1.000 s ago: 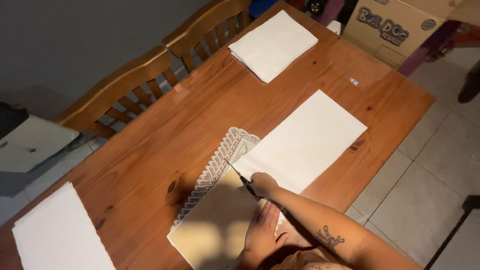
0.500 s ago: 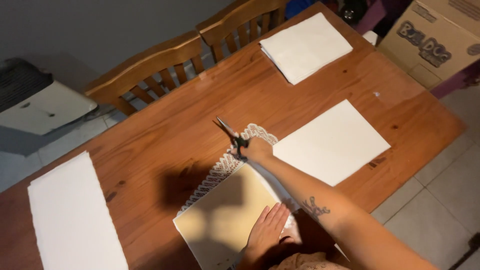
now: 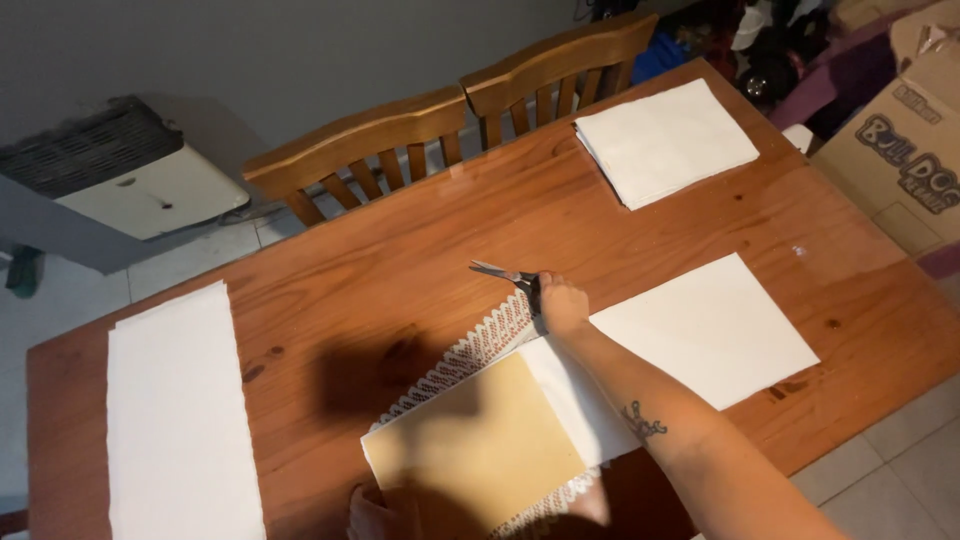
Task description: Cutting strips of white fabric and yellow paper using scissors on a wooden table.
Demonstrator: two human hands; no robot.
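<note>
Steel scissors (image 3: 505, 275), gripped in the right hand's (image 3: 562, 305) curled fingers, are pointing away beyond the lace paper (image 3: 465, 358). Left hand (image 3: 372, 512) fingers are pressing the tan card (image 3: 475, 450); if they ease, the stack could slip across the desk (image 3: 400, 250).

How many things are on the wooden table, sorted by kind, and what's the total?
White paper stacks: 3
Tan card sheet: 1
White lace-edged sheet: 1
Scissors: 1, in the right hand
Total: 6

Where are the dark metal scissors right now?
In the head view, the scissors sit mid-table in the right hand, blades pointing left, just above the white lace strip.
</note>
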